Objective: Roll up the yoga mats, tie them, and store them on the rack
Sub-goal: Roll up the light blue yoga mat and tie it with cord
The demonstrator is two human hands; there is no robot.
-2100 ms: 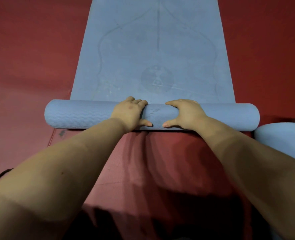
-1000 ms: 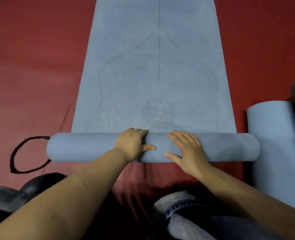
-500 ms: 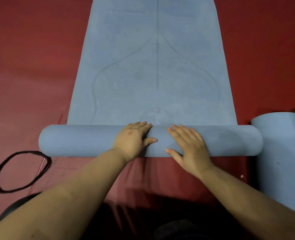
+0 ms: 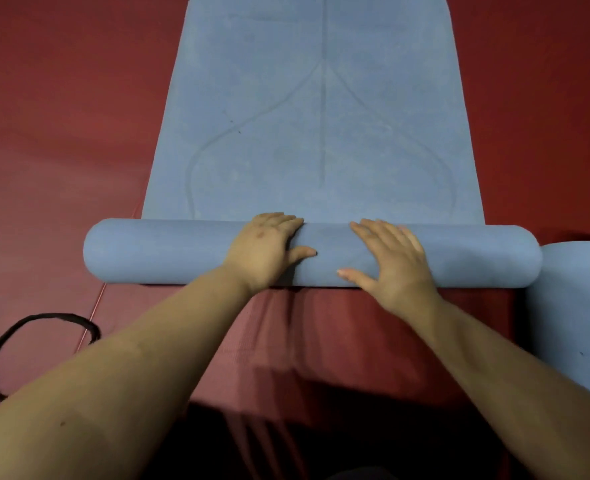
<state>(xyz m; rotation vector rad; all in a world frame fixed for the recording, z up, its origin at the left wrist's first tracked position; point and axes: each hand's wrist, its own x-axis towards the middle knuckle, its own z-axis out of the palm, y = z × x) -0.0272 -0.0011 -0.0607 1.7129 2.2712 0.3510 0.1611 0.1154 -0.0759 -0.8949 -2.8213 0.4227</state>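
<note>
Since the picture half a second back, both hands have stayed on the roll and it has crept a little farther up the mat, swallowing the round emblem that was half showing just ahead of it. The left hand lies over the top of the rolled part, fingers bent over its far side and thumb stretched along the near face; the right hand presses flat, fingers spread and straight, gripping nothing. The yoga mat lies lengthwise on the red floor, its roll crossways near the person and the flat remainder running off toward the far edge of the view.

By my judgement the rolling is perhaps under way by a third or so (the far end of the mat is out of frame, so I cannot say how much is left). Tying is not yet begun: a black strap loop lies loose on the floor to the left, apart from the roll. A second blue roll sits at the right edge, touching or nearly touching the first roll's end; whether it is tied I cannot tell. No rack shows.
</note>
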